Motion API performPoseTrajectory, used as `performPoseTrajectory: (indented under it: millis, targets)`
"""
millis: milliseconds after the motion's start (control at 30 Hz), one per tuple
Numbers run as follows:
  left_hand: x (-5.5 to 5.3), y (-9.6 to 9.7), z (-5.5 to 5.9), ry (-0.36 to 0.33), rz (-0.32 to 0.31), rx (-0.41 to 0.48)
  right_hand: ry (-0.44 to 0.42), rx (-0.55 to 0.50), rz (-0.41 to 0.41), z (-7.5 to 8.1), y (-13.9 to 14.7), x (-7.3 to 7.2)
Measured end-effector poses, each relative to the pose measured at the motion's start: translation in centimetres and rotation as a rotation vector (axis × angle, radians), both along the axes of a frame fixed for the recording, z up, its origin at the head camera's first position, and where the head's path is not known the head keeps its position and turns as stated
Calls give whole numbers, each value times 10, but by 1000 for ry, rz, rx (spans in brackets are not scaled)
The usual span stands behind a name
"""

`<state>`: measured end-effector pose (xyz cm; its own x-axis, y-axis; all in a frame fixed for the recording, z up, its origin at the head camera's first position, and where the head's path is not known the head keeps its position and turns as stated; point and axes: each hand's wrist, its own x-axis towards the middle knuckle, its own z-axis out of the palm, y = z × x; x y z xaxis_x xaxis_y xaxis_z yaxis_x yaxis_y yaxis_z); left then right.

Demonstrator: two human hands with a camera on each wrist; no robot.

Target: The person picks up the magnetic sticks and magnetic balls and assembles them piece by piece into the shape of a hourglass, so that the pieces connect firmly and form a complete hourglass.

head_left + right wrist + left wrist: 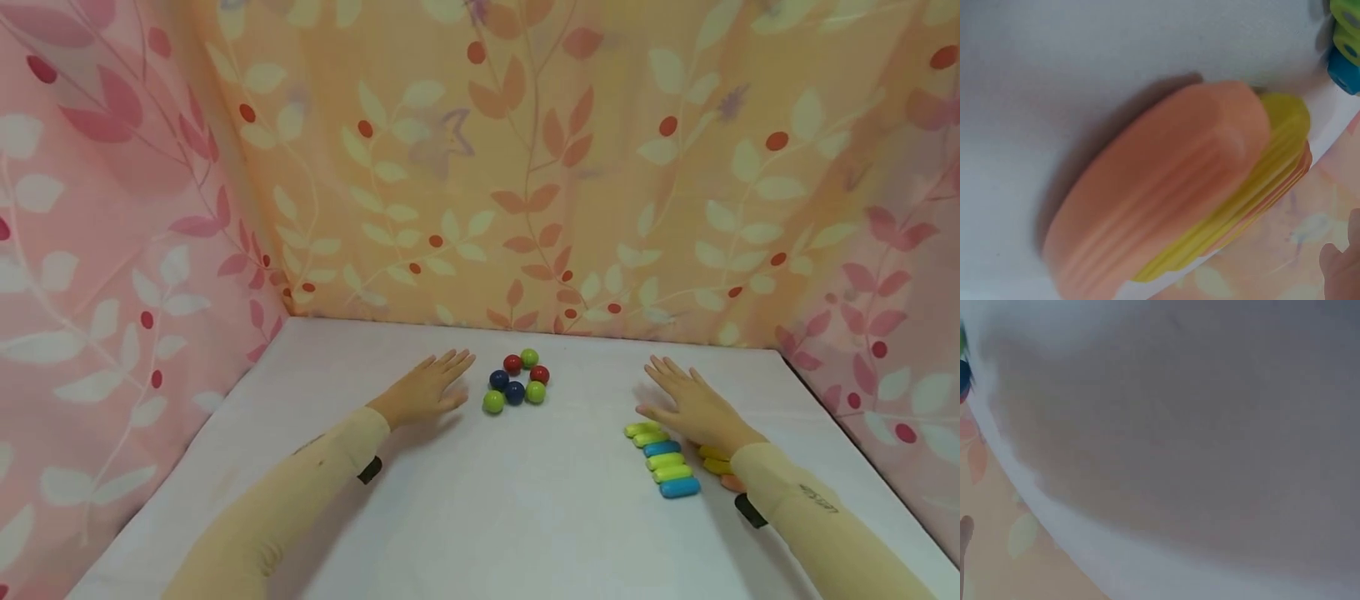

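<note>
With fingers straight and spread, my left hand (423,392) is held over the white table, left of a cluster of small shiny balls. Green (493,402), red (539,375) and dark blue balls (514,392) make up that cluster. My right hand (697,410) is also spread flat and holds nothing. Just in front of it runs a slanting row of short lime (663,461) and blue tubes (680,487). Partly hidden under the right wrist lie ridged yellow (717,467) and orange pieces; in the right wrist view, one orange piece (1166,181) looms close.
Patterned cloth hangs behind the table as a yellow back wall (465,167), with pink side walls (97,217) at left and right. The white table (480,517) extends between both forearms. Only a sliver of a dark blue ball (964,378) shows in the left wrist view.
</note>
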<state>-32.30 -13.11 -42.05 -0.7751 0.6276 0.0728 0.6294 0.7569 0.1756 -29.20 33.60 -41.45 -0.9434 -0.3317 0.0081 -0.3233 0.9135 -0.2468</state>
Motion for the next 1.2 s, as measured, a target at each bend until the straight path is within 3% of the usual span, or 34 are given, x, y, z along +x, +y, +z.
performPoseTrajectory:
  millis: [100,300,500,700,933,1100,1200]
  targets:
    - [-2,4,0,-99,37,69,-19,-28,-27,3,5,1]
    - [-2,13,1,-344,192,340,-110,-87,-119,6,13,2]
    - [-4,19,2,-467,251,515,-225,-200,-245,9,23,2]
    - [-10,23,1,-582,283,598,-300,-278,-334,10,33,2]
    - [-13,24,1,-727,316,674,-330,-395,-391,6,48,4]
    - [-13,23,1,-753,331,665,-388,-527,-439,7,56,9]
    - [-14,24,-1,-773,319,674,-400,-549,-455,6,61,10]
